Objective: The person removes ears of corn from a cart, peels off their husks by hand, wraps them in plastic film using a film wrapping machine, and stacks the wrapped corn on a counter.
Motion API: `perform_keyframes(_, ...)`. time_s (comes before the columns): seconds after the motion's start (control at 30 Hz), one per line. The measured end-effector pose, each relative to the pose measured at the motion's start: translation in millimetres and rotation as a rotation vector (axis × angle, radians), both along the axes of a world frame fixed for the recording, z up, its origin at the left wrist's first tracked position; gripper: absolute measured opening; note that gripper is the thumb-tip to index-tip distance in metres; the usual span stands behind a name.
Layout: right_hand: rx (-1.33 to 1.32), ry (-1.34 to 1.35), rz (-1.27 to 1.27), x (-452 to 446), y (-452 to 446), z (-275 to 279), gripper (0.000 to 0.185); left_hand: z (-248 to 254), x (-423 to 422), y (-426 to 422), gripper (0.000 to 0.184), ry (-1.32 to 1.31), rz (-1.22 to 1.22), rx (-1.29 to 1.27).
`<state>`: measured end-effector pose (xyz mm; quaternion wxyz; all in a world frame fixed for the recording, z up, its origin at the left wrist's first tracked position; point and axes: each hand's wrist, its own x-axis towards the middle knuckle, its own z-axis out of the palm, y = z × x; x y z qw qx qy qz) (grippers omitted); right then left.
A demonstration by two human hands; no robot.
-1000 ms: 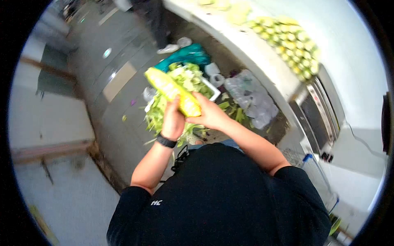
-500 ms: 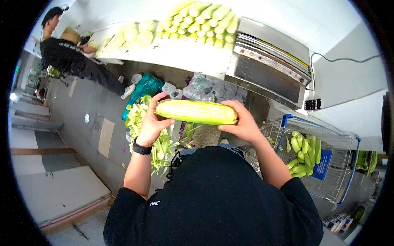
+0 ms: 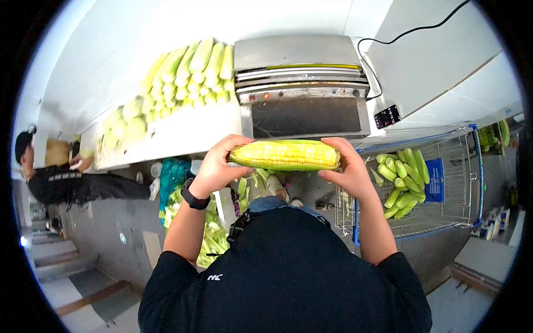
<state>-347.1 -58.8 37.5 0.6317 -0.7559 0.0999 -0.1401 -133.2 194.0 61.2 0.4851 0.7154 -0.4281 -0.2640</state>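
Observation:
An ear of corn lies level between my two hands, in front of my chest. Yellow kernels show along its upper face, with green husk along its edges. My left hand, with a dark watch on the wrist, grips the left end. The right end is held by my right hand, thumb below and fingers behind. Beyond the corn stands a metal wrapping machine with a dark flat plate and a lit red light.
Stacked corn covers part of the white counter. A wire cart at right holds several green ears. Loose husks lie low at left. A phone rests beside the machine. Another person works at far left.
My view has turned right, so the machine now stands straight ahead. The corn has come along in both hands, and more yellow kernels face me.

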Motion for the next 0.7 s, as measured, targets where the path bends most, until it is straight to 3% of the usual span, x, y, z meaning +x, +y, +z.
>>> perform_keyframes(0.13,-0.058,0.096,-0.136,27.8,-37.7,13.4,0.066,-8.0,51.2,-54.2,0.054,-0.123,-0.115,-0.053)
perform_keyframes(0.23,-0.397,0.154,-0.183,57.0,-73.5,23.7,0.07,-15.2,92.8,-102.1,0.052,-0.227,-0.164,-0.09)
perform_keyframes(0.33,-0.45,0.191,-0.243,96.3,-111.1,32.5,0.065,-19.1,128.4,-150.3,0.05,-0.263,-0.132,-0.065)
perform_keyframes(0.43,-0.667,0.172,-0.237,138.2,-157.7,25.8,0.063,-25.7,160.3,-193.4,0.046,-0.442,-0.089,-0.058)
perform_keyframes(0.53,-0.643,0.256,-0.205,173.3,-200.3,18.7,0.062,-39.5,185.8,-230.6,0.045,-0.483,-0.053,-0.029)
perform_keyframes(0.7,-0.724,0.178,-0.102,221.4,-260.4,-17.4,0.059,-68.5,207.2,-266.0,0.042,-0.527,0.048,-0.008)
